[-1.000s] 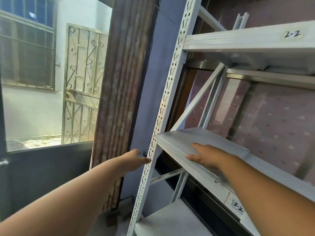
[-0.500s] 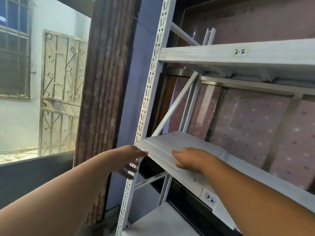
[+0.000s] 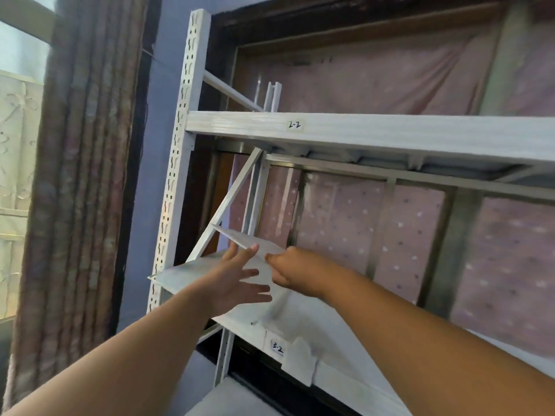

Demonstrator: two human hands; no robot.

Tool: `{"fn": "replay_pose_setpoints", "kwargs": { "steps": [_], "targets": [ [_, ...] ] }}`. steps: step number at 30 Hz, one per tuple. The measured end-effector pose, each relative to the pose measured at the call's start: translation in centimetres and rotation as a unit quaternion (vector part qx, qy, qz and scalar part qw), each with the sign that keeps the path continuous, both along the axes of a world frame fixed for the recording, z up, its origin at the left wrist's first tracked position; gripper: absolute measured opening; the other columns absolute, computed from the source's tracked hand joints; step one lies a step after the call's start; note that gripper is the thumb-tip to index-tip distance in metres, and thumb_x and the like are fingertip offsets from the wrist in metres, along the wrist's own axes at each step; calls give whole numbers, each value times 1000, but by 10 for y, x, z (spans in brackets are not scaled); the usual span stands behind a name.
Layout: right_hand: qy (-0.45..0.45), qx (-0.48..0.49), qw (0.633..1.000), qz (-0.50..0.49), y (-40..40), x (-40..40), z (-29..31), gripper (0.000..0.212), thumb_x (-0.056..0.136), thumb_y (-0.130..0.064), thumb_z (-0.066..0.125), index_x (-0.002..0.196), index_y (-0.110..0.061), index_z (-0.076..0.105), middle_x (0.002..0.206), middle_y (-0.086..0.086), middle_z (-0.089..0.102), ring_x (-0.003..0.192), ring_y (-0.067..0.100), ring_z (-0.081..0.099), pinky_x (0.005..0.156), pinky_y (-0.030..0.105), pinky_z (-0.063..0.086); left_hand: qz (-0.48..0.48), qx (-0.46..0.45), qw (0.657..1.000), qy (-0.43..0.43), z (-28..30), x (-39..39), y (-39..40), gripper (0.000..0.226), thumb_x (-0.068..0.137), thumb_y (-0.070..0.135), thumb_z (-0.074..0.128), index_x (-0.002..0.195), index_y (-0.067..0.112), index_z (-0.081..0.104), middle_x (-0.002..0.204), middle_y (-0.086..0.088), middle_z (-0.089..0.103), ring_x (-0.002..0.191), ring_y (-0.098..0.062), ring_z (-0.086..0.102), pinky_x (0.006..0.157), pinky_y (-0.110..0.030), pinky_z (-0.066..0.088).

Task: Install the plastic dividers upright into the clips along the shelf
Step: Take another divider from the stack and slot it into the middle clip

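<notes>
A thin translucent plastic divider (image 3: pixel 249 240) is tilted up off the left end of the white metal shelf (image 3: pixel 180 277) labelled 3-2. My right hand (image 3: pixel 288 270) pinches the divider's right edge, fingers closed on it. My left hand (image 3: pixel 237 283) lies against the sheet's near face with fingers spread, fingertips at its upper edge. The divider's far corner points toward the diagonal brace. I cannot make out any clips on the shelf; the view is blurred.
The perforated white upright post (image 3: pixel 177 175) stands just left of the hands. The upper shelf (image 3: pixel 360 130), labelled 2-2, runs overhead. A diagonal brace (image 3: pixel 228 202) crosses behind the divider. A pink cloth (image 3: pixel 345 223) hangs behind the rack; a brown curtain (image 3: pixel 78 175) hangs at the left.
My right hand has raised the divider from flat on the shelf to a tilt. My left hand moved from the post onto the sheet. The view shifted left and up.
</notes>
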State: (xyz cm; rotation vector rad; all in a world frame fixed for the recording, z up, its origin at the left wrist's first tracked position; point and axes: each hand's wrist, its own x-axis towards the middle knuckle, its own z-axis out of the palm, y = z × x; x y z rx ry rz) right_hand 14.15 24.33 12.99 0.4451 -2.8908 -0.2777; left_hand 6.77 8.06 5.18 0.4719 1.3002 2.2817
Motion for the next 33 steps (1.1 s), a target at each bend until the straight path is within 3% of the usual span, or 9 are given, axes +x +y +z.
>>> {"fn": "replay_pose_setpoints", "kwargs": {
  "steps": [3,6,8,10,14,17,23,29,33],
  "targets": [
    [15,-38,999,-19,26,29,9,52,106,-25,39,158,-22,35,92,5,57,61,14,41,49,28,25,-70,69,993,59,0,5,35,78,83,57,82,152,44,49,160,-20,46,125,-60,62,95,-73,55],
    [17,-161,987,-16,55,54,9,46,104,-29,43,149,-21,48,81,-3,59,63,8,54,49,22,37,-109,87,986,89,9,16,78,90,78,65,81,152,22,54,151,-28,57,128,-60,60,97,-75,53],
    [43,-204,978,-8,76,65,6,50,100,-29,52,150,-27,46,111,9,67,86,19,64,63,27,51,-118,83,983,110,18,25,104,92,79,64,82,152,16,54,138,-31,65,118,-52,68,94,-71,56],
    [49,-292,955,-20,99,75,2,60,97,-34,61,154,-37,40,135,7,62,100,23,66,79,31,61,-130,67,979,145,27,38,128,85,81,61,82,151,22,54,132,-24,71,105,-45,75,90,-68,58],
    [19,-446,894,-50,141,99,-4,82,89,-48,76,157,-49,31,154,-16,43,117,17,65,91,33,61,-186,35,967,168,40,64,166,76,86,53,81,154,46,47,166,-11,44,117,-52,71,91,-73,56],
    [9,-532,845,-47,169,120,-7,84,86,-42,81,157,-44,36,168,-6,30,139,24,50,95,34,59,-220,21,961,165,50,81,193,75,93,41,79,156,53,41,174,-8,30,122,-57,66,98,-84,46],
    [-7,-607,792,-73,209,170,-12,81,88,-46,74,156,-51,31,158,4,46,143,18,47,103,43,52,-235,13,956,175,57,126,245,64,100,34,71,157,41,44,161,-15,51,125,-51,67,96,-89,42],
    [35,-600,795,-79,248,224,-18,61,94,-43,71,149,-48,45,111,-7,71,95,-1,70,77,29,60,-266,-13,940,214,62,172,287,69,99,36,72,157,50,39,168,-15,41,116,-49,72,93,-82,51],
    [65,-600,793,-88,265,256,-26,48,94,-45,71,139,-49,55,104,-11,76,91,0,71,77,31,59,-265,-30,934,236,63,202,306,78,87,43,82,152,59,42,164,-9,47,113,-47,74,90,-76,57]
  ]
}}
